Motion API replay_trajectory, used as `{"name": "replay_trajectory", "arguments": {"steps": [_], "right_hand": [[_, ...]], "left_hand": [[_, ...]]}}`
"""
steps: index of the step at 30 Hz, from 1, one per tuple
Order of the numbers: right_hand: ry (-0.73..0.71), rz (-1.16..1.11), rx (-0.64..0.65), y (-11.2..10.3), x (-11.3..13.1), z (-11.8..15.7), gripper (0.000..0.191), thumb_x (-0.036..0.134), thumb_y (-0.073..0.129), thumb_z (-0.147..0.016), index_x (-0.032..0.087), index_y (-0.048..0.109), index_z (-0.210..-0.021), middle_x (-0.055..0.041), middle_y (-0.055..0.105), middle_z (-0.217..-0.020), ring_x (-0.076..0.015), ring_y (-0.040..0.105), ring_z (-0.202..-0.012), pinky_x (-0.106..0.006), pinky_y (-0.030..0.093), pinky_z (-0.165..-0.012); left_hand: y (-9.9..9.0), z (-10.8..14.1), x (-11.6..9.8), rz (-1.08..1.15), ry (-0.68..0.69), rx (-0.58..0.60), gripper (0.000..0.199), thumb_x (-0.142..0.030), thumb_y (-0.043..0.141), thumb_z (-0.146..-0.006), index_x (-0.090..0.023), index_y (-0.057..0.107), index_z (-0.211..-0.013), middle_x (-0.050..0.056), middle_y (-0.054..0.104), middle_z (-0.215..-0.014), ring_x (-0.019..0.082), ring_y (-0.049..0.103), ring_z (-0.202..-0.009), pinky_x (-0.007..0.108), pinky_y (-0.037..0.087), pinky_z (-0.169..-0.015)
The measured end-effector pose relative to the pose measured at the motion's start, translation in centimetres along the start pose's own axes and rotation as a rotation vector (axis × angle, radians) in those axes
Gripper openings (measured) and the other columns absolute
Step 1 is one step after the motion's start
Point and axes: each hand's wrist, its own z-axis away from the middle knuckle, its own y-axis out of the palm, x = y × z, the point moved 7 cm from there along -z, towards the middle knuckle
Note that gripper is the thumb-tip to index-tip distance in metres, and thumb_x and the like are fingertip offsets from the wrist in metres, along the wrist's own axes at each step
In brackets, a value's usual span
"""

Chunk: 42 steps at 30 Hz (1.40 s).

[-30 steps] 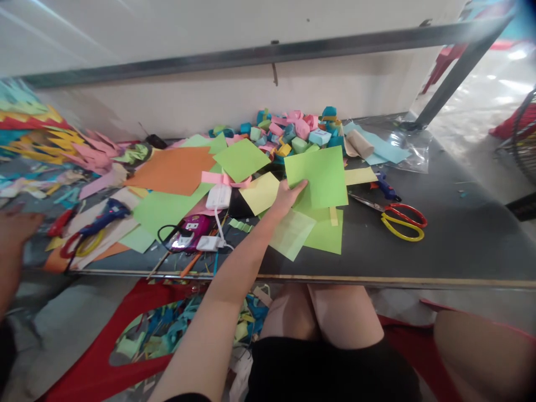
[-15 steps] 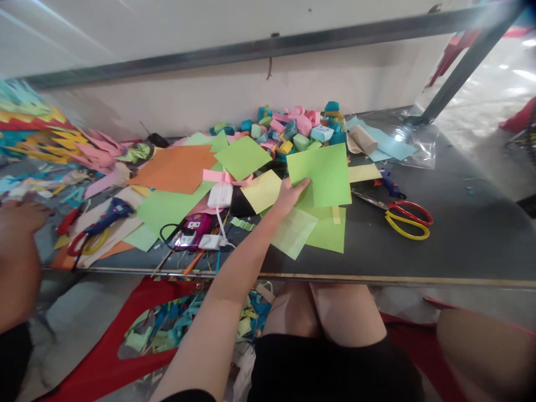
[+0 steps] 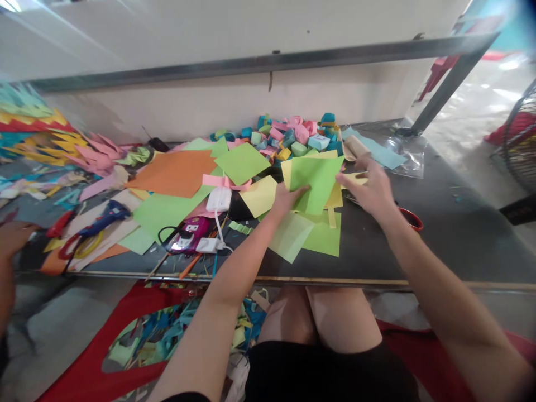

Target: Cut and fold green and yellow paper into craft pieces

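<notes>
My left hand is closed on the left part of a bright green paper sheet, with the thumb on top. The sheet is raised and slightly bent. Yellow paper shows beneath and around it. My right hand is at the sheet's right side, fingers apart and holding nothing; whether a fingertip touches the edge I cannot tell. Under my right wrist lie scissors, mostly hidden, with the red handle showing. Below my left hand are a pale green sheet and another green sheet.
Folded paper pieces are heaped along the wall. To the left lie orange paper, a white adapter, a purple power strip with cords and a blue glue gun. Another person's hand rests at far left. A fan stands right.
My right hand has come in from the right, over the scissors. The green sheet has tilted and bent in my left hand, uncovering yellow paper behind it. The other person's hand moved left.
</notes>
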Motion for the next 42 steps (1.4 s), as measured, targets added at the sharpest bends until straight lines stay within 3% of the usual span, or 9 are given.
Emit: {"name": "replay_trajectory", "arguments": {"steps": [4,7,13,16,20,25,28,34,42], "right_hand": [[0.203,-0.030,0.097,2.4,-1.3,0.1,0.051,0.051,0.084,-0.071,0.016,0.072,-0.105,-0.0112,0.076,-0.093,-0.0283,0.072,-0.081,-0.044,0.059,-0.072],[0.110,-0.013,0.075,3.0,-1.0,-0.4,0.031,0.044,0.080,-0.073,0.018,0.076,-0.089,-0.0085,0.077,-0.086,-0.0273,0.072,-0.076,-0.046,0.059,-0.075],[0.140,-0.107,-0.006,2.3,-3.7,-2.1,0.032,0.050,0.077,-0.078,0.018,0.074,-0.073,-0.0084,0.075,-0.071,-0.0237,0.068,-0.059,-0.040,0.057,-0.058],[0.117,-0.111,-0.094,1.1,-5.3,-2.8,0.025,0.043,0.076,-0.080,0.018,0.076,-0.080,-0.0070,0.075,-0.074,-0.0224,0.069,-0.062,-0.038,0.057,-0.060],[0.030,-0.141,-0.172,0.5,-6.5,-2.5,0.028,0.047,0.070,-0.085,0.019,0.073,-0.086,-0.0038,0.071,-0.072,-0.0194,0.066,-0.064,-0.033,0.052,-0.059],[-0.027,-0.130,-0.365,0.0,-7.8,-0.6,0.042,0.063,0.058,-0.092,0.024,0.057,-0.078,0.0024,0.048,-0.060,-0.0138,0.044,-0.052,-0.031,0.036,-0.052],[-0.019,-0.101,-0.447,-0.3,-8.4,0.0,0.050,0.074,0.047,-0.092,0.026,0.047,-0.076,0.0036,0.039,-0.061,-0.0147,0.038,-0.054,-0.032,0.033,-0.053],[0.068,-0.139,-0.613,-1.7,-9.2,0.0,0.062,0.089,0.029,-0.087,0.028,0.037,-0.077,0.0014,0.037,-0.066,-0.0178,0.039,-0.059,-0.035,0.036,-0.057],[0.104,-0.243,-0.692,-2.7,-10.0,-0.4,0.053,0.079,0.024,-0.094,0.028,0.035,-0.085,-0.0122,0.055,-0.087,-0.0213,0.051,-0.077,-0.038,0.047,-0.073]], "left_hand": [[-0.4,0.3,-1.0,-0.002,0.027,-0.060,0.056,-0.045,0.094,-0.061,-0.013,0.074,-0.103,0.018,0.078,-0.116,0.034,0.075,-0.109,0.052,0.061,-0.099],[-0.5,0.6,-1.3,-0.031,0.035,-0.070,0.057,-0.044,0.096,-0.057,-0.014,0.074,-0.100,0.017,0.079,-0.111,0.033,0.075,-0.106,0.050,0.063,-0.095],[-2.1,0.0,-0.8,-0.125,0.045,-0.259,0.047,-0.063,0.075,-0.080,-0.016,0.072,-0.086,0.013,0.078,-0.092,0.033,0.074,-0.107,0.049,0.062,-0.094],[-4.4,-0.8,-1.9,-0.099,0.114,-0.402,0.043,-0.057,0.073,-0.084,-0.015,0.071,-0.095,0.016,0.078,-0.108,0.032,0.070,-0.120,0.045,0.058,-0.104],[-9.7,-1.8,-4.2,-0.250,0.155,-0.596,0.038,-0.045,0.075,-0.085,-0.016,0.067,-0.107,0.016,0.074,-0.124,0.031,0.065,-0.128,0.043,0.050,-0.114],[-14.7,-2.7,-4.0,-0.553,0.008,-0.631,0.064,-0.018,0.088,-0.062,-0.016,0.059,-0.119,0.018,0.066,-0.134,0.037,0.060,-0.133,0.051,0.042,-0.119],[-14.8,-3.1,-2.7,-0.533,-0.039,-0.573,0.063,-0.019,0.090,-0.057,-0.017,0.062,-0.113,0.016,0.069,-0.128,0.037,0.061,-0.131,0.053,0.043,-0.118],[-12.6,-3.4,-1.9,-0.105,0.041,-0.455,0.044,-0.025,0.085,-0.066,-0.017,0.067,-0.105,0.014,0.074,-0.123,0.030,0.070,-0.119,0.045,0.055,-0.108],[-11.5,-3.1,-2.6,-0.003,0.111,-0.425,0.045,-0.030,0.088,-0.066,-0.015,0.069,-0.104,0.014,0.076,-0.122,0.028,0.073,-0.114,0.043,0.059,-0.104]]}}
